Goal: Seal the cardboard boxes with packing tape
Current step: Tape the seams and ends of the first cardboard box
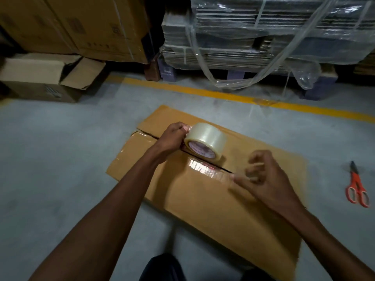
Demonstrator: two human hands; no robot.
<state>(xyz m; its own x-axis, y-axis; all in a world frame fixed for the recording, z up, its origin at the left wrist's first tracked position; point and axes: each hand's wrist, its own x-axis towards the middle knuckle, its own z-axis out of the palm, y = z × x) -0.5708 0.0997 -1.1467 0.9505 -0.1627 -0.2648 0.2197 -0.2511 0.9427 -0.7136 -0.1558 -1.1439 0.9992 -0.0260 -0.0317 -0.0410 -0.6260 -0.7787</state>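
A brown cardboard box [203, 197] lies on the grey floor in front of me, its two top flaps meeting in a dark seam. My left hand [172, 138] grips a roll of clear packing tape [206, 139] standing on edge over that seam. A glossy stretch of tape [205, 169] lies stuck along the seam, running from the roll toward my right hand [263, 177]. That hand is blurred, its fingers curled with the tips down at the near end of the tape strip. I cannot tell whether they pinch the tape.
Orange-handled scissors [357, 187] lie on the floor to the right of the box. A yellow floor line [182, 89] runs behind it. An open carton [50, 78] sits at the left, large stacked boxes [81, 25] behind it, and a wrapped pallet of flat cardboard [263, 31] at the back right.
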